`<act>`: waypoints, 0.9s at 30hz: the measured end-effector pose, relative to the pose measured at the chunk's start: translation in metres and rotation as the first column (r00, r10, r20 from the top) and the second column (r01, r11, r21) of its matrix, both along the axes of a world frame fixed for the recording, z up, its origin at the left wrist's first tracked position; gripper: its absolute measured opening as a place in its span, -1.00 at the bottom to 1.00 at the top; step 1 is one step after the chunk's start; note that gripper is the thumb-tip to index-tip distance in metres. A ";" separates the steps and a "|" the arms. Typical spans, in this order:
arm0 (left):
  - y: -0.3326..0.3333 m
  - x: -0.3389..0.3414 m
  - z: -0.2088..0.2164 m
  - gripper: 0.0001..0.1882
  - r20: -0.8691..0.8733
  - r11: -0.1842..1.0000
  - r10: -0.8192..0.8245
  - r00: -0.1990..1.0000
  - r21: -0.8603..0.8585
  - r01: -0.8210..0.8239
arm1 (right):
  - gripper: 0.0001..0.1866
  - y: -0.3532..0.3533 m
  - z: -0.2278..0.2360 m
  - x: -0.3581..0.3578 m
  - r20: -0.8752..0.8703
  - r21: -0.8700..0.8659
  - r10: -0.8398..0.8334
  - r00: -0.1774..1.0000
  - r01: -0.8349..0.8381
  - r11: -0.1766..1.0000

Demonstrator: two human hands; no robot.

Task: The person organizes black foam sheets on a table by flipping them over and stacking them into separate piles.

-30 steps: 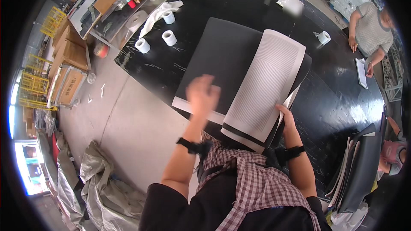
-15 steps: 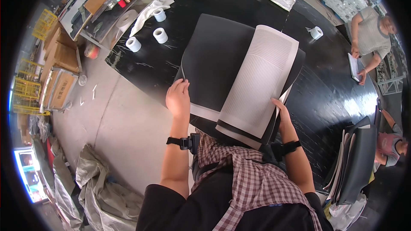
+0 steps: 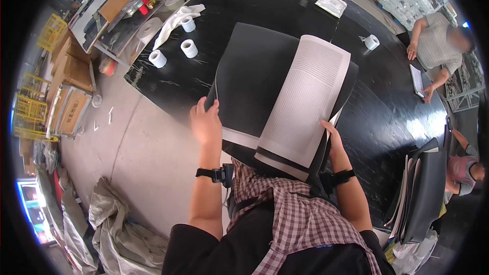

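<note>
In front of me on the table lie folded black mats [image 3: 257, 66] with pale undersides. Across their right part is a turned-over pale flap [image 3: 305, 102] with fine ribbed lines. My left hand [image 3: 206, 122] is at the left edge, the mat's rim between its thumb and fingers. At the lower right edge, my right hand [image 3: 333, 135] grips the layered mats, its thumb on top and its other fingers mostly hidden beneath the layers.
The black table [image 3: 254, 0] bears several white tape rolls [image 3: 189, 48], a white cloth [image 3: 175, 23] and a foil-like tray [image 3: 331, 4]. More black mats [image 3: 423, 193] stand folded at the right. A co-worker [image 3: 438, 40] holds a tablet [image 3: 417, 80] beyond the table's right side.
My left hand has shifted slightly left and down, its fingers a little further apart at the mat's edge. My right hand keeps its grip. The co-worker's one hand has come off the tablet.
</note>
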State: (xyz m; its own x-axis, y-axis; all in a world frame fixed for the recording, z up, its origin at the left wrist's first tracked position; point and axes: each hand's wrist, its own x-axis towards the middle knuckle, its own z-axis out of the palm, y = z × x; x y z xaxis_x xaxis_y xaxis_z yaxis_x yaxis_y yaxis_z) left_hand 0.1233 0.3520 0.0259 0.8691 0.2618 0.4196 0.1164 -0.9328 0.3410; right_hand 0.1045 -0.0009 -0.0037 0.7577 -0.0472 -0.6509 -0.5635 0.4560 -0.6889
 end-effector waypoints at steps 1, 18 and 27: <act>-0.006 -0.003 0.005 -0.84 0.131 0.969 -0.017 0.991 0.248 -0.016 | -0.38 0.000 -0.002 0.000 -0.003 -0.010 0.002 1.000 -0.002 1.000; -0.106 -0.022 0.021 -0.86 0.267 0.360 -0.718 0.643 -0.649 0.671 | -0.46 0.001 -0.002 -0.001 -0.027 0.123 -0.035 0.999 0.038 0.992; 0.061 0.015 -0.049 -0.46 -0.298 0.772 0.056 0.953 -0.593 -0.231 | -0.54 -0.004 -0.008 -0.002 -0.047 0.035 -0.040 0.998 0.041 0.999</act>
State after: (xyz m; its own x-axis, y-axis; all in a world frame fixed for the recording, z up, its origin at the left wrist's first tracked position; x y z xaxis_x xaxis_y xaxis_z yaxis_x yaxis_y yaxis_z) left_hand 0.1380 0.4132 -0.0232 0.8503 0.5168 -0.1000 0.3931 -0.4971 0.7735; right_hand 0.1028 -0.0046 -0.0120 0.7247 -0.0531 -0.6871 -0.5748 0.5033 -0.6452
